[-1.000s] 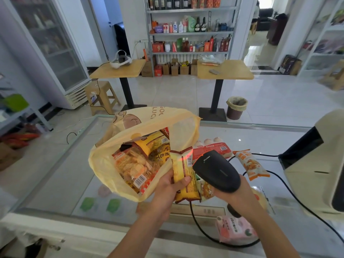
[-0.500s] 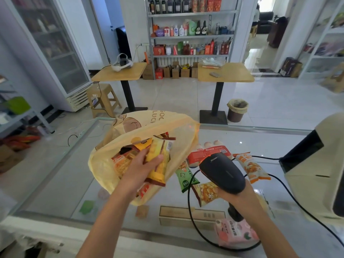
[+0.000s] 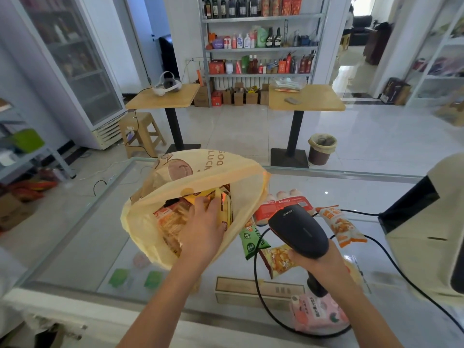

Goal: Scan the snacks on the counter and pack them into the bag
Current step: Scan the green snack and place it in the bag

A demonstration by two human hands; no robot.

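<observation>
Left hand (image 3: pixel 203 227) is down in the mouth of the yellow bag (image 3: pixel 200 177) on the glass counter (image 3: pixel 75 247). Its fingers are bent over a yellow packet (image 3: pixel 224 212) inside, and I can't tell whether they pinch it or just press. Right hand (image 3: pixel 319 264) is wrapped round the handle of the black scanner (image 3: pixel 298 229), above a green packet (image 3: pixel 252 241) and an orange packet (image 3: pixel 276 259) just beside the bag.

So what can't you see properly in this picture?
Head view:
Bottom of the bag: under the left hand.
Handle of the scanner: wrapped by the right hand.
Part of the red bottle pack: behind the scanner.
Side of the till: off the right edge.
Print on the pink packet: blurred.
</observation>
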